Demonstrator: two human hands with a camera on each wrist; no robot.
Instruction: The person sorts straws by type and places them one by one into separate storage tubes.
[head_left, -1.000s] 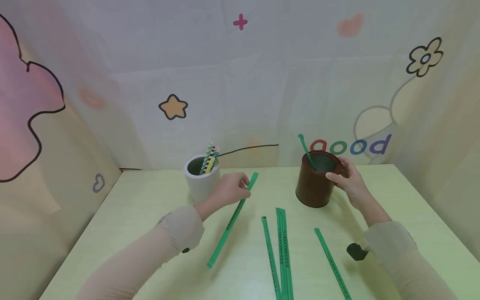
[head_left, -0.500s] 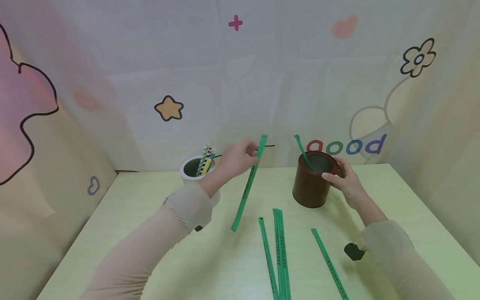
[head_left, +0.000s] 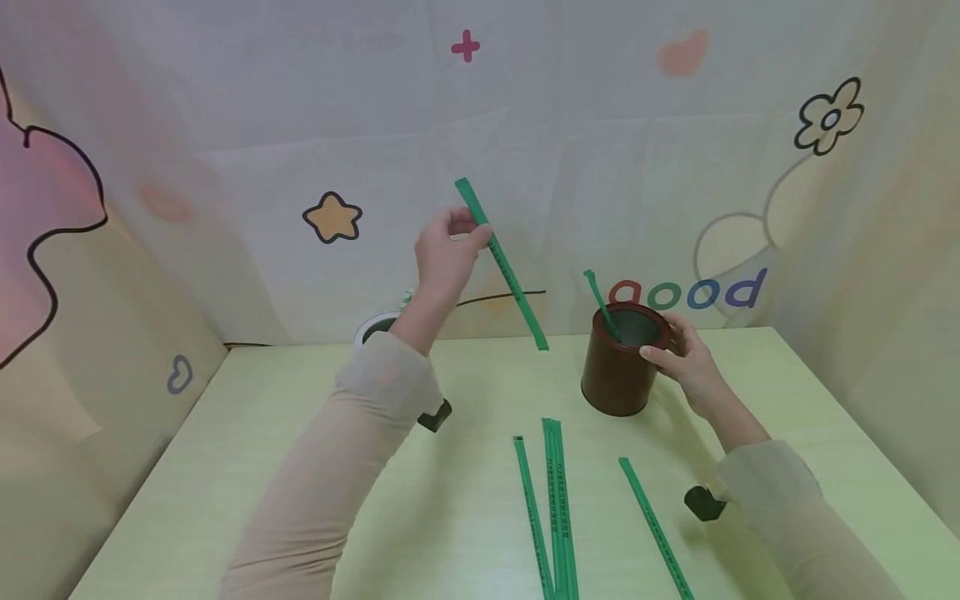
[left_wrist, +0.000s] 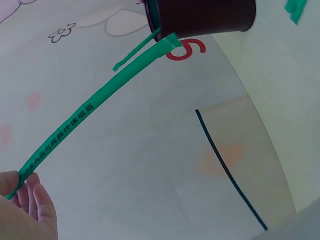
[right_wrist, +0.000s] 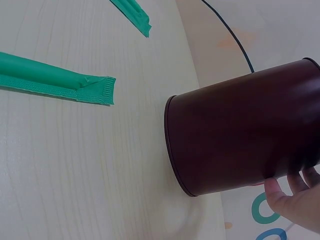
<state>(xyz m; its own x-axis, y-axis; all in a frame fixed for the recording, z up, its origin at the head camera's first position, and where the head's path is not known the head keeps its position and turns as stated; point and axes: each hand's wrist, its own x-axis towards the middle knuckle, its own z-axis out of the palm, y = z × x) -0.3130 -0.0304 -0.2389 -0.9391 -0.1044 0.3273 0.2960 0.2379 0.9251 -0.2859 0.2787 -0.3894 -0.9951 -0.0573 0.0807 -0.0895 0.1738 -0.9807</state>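
Note:
My left hand [head_left: 447, 250] is raised in front of the backdrop, pinching a green wrapped straw [head_left: 512, 279] between thumb and fingers near its upper end. The straw slants down to the right, and dark printed characters show along its wrapper in the left wrist view. Its lower end points toward a dark brown cylindrical holder [head_left: 617, 379] upright on the table. One green wrapped straw [head_left: 602, 302] leans inside that holder, its top sticking out over the left rim. My right hand [head_left: 693, 367] grips the holder's right side at the rim, thumb in front and fingers behind.
Several more green wrapped straws lie on the table: a close bundle [head_left: 558, 500], one [head_left: 531, 508] just left of it and one [head_left: 656, 527] to the right. A white holder [head_left: 359, 331] at the back left is mostly hidden behind my left forearm. A printed cloth backdrop [head_left: 390, 108] rises behind.
My left hand has risen with the straw, whose lower end has swung from lower left to lower right. The left forearm now covers most of the white holder. My right hand stays on the brown holder.

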